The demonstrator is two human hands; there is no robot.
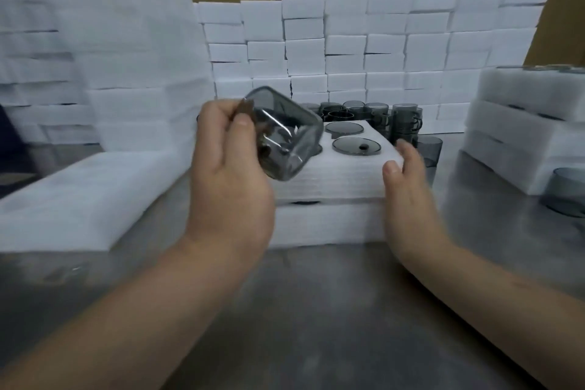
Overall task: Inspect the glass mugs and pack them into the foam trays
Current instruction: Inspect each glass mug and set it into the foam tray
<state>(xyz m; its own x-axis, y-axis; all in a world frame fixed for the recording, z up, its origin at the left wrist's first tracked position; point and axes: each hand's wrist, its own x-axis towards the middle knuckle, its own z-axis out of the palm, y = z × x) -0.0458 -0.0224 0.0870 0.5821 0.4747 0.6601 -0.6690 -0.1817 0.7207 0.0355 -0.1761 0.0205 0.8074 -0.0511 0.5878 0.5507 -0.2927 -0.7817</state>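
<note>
Glass mug (285, 133) hangs tilted over the foam tray's (332, 180) near left corner, our left hand (228, 180) curled round it. Our right hand (408, 187) is open at the tray's right edge; contact unclear. We judge the mug light, rigid, slick and brittle: grip wall or handle. Seated glassware (356, 146) fills the far pockets, loose mugs (380, 114) crowd behind, and foam stacks (95, 73) flank us. Room lies above and toward us.
</note>
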